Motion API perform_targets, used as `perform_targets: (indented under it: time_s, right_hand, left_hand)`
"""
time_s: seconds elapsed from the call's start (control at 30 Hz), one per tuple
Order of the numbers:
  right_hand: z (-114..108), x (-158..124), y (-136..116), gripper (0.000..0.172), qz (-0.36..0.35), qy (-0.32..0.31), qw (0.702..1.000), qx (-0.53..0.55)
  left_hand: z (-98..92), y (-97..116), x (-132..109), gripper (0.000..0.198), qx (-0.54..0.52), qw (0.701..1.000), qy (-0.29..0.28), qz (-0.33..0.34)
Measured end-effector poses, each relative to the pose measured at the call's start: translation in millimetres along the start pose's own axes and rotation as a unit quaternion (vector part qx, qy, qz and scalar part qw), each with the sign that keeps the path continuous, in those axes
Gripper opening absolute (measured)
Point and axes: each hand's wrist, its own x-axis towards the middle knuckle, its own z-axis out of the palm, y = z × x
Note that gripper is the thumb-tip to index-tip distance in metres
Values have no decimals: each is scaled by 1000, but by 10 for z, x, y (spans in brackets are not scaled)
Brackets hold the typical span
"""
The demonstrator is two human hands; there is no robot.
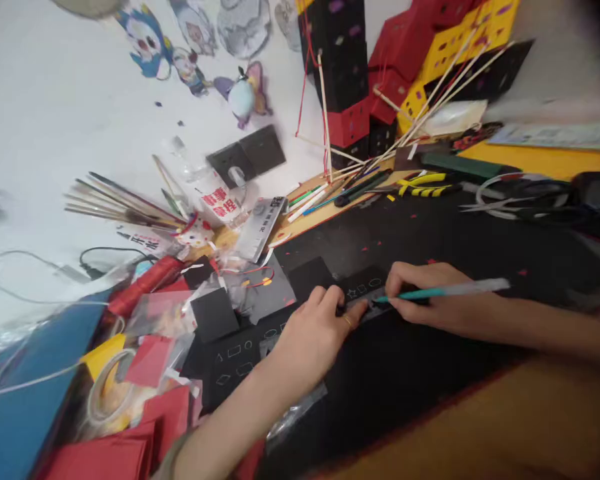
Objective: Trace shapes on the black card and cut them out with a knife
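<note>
My right hand (425, 293) is closed around a pen (453, 289) with a teal front and a clear rear barrel. Its tip meets a grey, see-through strip like a stencil ruler (377, 308), lying on black paper (363, 277). Small outlines, among them a star and a square, are drawn in a light line just above the strip. My left hand (315, 327) presses the strip down, thumb stretched along it and the other fingers curled. Another end of the strip seems to show left of that hand, where the black paper (235, 383) carries more outlined shapes.
Black card pieces (214, 315), red paper (153, 360) and a tape roll (111, 387) crowd the left. Behind stand brushes in a cup (195, 230), a box (263, 227) and red, black and yellow block structures (347, 127). Yellow-black pliers (427, 185) lie at the back.
</note>
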Motion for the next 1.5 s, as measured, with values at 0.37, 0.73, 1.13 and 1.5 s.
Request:
perform_targets:
  time_s: [0.37, 0.73, 1.13, 1.5]
  right_hand:
    - [9, -5, -9, 6, 14, -2, 1000, 8]
    - [1, 12, -8, 7, 29, -8, 1000, 7]
    - [-120, 245, -197, 8, 81, -71, 994, -7]
    - [-118, 180, -168, 8, 40, -75, 996, -27]
  left_hand:
    - [-41, 0, 1, 38, -17, 1000, -14, -5]
    - [-12, -7, 1, 37, -15, 1000, -2, -3]
    - [-11, -15, 0, 39, 7, 1000, -3, -3]
    - [-1, -13, -6, 36, 17, 1000, 12, -6]
